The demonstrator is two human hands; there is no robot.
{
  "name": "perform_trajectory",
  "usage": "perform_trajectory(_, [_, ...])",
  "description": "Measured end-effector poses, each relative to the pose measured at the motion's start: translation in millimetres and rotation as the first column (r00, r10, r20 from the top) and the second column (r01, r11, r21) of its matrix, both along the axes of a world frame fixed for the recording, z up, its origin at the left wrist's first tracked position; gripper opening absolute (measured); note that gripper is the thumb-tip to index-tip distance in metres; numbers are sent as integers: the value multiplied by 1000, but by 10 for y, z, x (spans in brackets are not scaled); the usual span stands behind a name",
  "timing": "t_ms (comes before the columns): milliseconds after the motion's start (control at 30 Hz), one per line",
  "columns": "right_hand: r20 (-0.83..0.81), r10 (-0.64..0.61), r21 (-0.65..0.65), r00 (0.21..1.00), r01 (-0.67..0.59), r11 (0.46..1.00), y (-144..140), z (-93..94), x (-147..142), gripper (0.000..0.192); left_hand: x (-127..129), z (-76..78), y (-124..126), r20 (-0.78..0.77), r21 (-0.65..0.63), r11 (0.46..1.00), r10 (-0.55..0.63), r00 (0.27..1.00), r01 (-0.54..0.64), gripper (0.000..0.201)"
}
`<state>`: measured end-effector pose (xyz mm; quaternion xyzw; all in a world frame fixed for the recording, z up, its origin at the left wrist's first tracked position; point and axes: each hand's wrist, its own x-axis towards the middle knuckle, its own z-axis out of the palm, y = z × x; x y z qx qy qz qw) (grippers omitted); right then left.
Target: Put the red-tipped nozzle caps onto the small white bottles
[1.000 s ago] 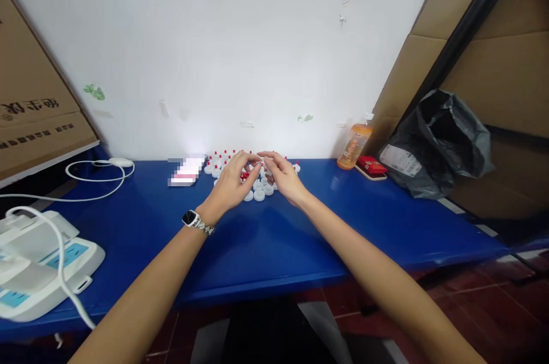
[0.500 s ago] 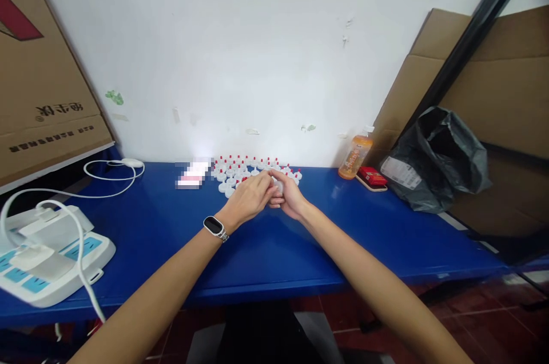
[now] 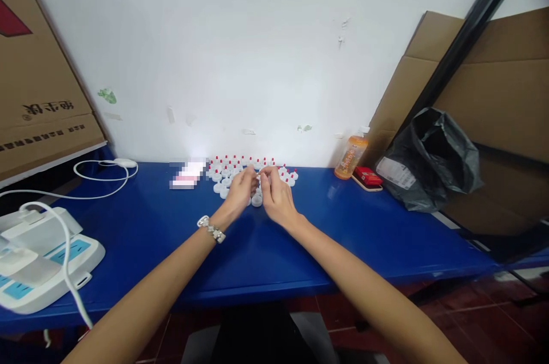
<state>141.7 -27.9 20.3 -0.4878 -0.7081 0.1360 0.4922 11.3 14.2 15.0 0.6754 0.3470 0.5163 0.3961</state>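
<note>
Left hand: your left hand [image 3: 241, 191] is raised a little over the blue table [image 3: 266, 244], its fingers curled and the fingertips pinched toward the other hand. They seem to nip a small piece, but it is too small to tell what it is.
Right hand: your right hand [image 3: 274, 195] is just beside the left one, fingertips nearly touching it. Its thumb and forefinger are closed together as in a pinch; what is between them you cannot tell from here.
Caps: the white caps with red tips [image 3: 234, 168] stand in a group directly beyond both hands, against the wall. Some plain white caps [image 3: 257, 200] lie on the table just under your fingertips, between the two hands.
Watch: a wristwatch with metal band [image 3: 211, 229] is on your left wrist.
To the left of the left hand: a blurred white and pink item [image 3: 185, 175] is near the caps. Farther out lie a white cable [image 3: 100, 172] and a white device with blue panels [image 3: 40, 264].
To the right of the right hand: an orange bottle [image 3: 350, 156], a red box [image 3: 368, 176] and a black plastic bag [image 3: 429, 161] stand well apart from your hand.
</note>
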Motion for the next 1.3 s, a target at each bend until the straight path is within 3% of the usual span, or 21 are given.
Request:
perform_trajectory(100, [16, -40, -32, 999, 40, 999, 52, -48, 28, 27, -168, 59, 102, -6, -27, 1000, 5, 1000, -5, 51])
perform_trajectory(200, [-125, -59, -76, 990, 50, 996, 209, -142, 113, 26, -347, 68, 192, -205, 139, 988, 96, 974, -68, 43])
perform_trajectory(367, [-191, -104, -130, 976, 80, 988, 458, -243, 292, 23, -444, 15, 428, -493, 383, 919, 290, 820, -94, 21])
perform_trajectory(467, [-171, -93, -137, 981, 70, 988, 515, -186, 368, 22, -454, 1, 560, -585, 433, 892, 385, 714, -126, 23])
perform_trajectory(567, [-91, -165, -45, 982, 161, 986, 544, -91, 407, 24, -501, -14, 598, -592, 442, 882, 423, 687, -162, 29])
perform_trajectory(700, [36, -166, -58, 985, 168, 984, 623, -41, 399, 24, -595, -57, 515, -558, 422, 897, 374, 741, -135, 28])
perform_trajectory(833, [41, -78, -130, 996, 83, 988, 692, -84, 367, 23, -615, -86, 383, -585, 372, 928, 221, 780, 16, 28])
perform_trajectory(1033, [-2, -24, -86, 1000, 24, 996, 625, -135, 404, 28, -571, -59, 275, -639, 374, 923, 186, 746, 91, 20])
perform_trajectory(1200, [2, -65, -56, 998, 65, 996, 560, -128, 437, 31, -602, -10, 237, -663, 325, 939, 145, 735, 108, 19])
perform_trajectory(1300, [21, -90, -32, 996, 90, 995, 664, -62, 413, 28, -607, 15, 213, -656, 332, 937, 146, 741, 110, 22])
